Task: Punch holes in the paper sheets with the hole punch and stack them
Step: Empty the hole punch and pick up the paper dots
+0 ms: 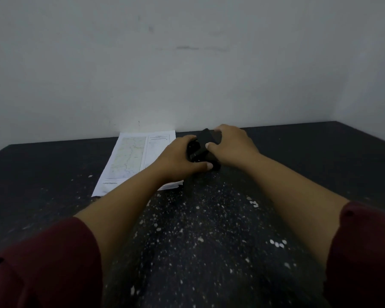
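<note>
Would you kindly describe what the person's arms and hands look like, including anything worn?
Both hands, left hand and right hand, are bare, with no gloves, rings or watch visible. The forearms are uncovered; dark red sleeves are pushed up near the elbows.

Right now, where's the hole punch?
In the head view the hole punch sits mid-frame on the dark table near the wall, gripped between the left hand and right hand, just right of the paper stack.
</note>
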